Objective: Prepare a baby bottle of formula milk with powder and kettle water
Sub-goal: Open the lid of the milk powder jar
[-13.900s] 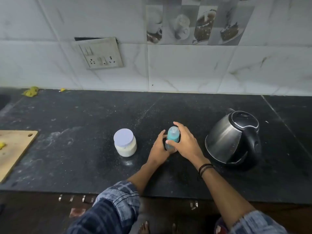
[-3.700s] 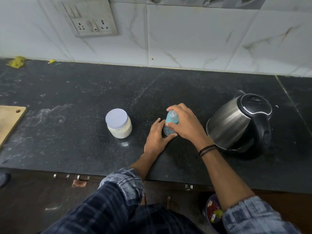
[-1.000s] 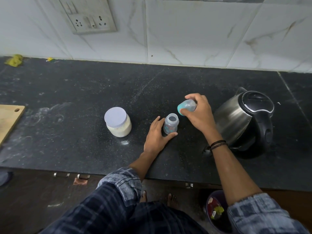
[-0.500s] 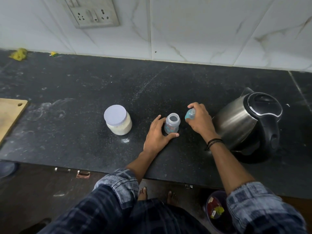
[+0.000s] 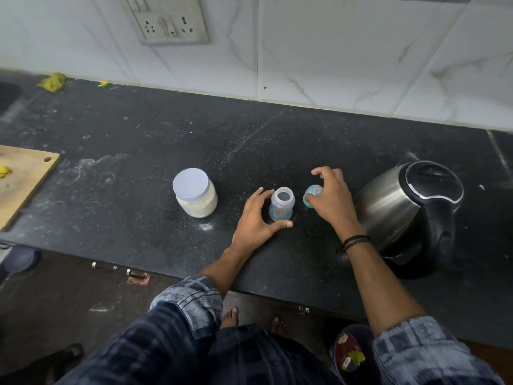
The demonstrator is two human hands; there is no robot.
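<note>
- Left sleeve [image 5: 188, 304]: we log dark blue plaid, with the cuff rolled back into a paler, washed-out band.
- Right sleeve [image 5: 416, 348]: we log the same plaid, its rolled cuff in faded blue-grey checks.
- Wristbands [image 5: 356, 241]: we count thin black cords, set close together on the right wrist.
- Left hand [image 5: 254, 226], right hand [image 5: 330, 201]: we find both bare.
- Feet [image 5: 230, 318]: we note two, bare.

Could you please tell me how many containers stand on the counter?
3: the lidded powder jar at left, the open baby bottle in the middle, the kettle at right. None seems hidden.
</note>
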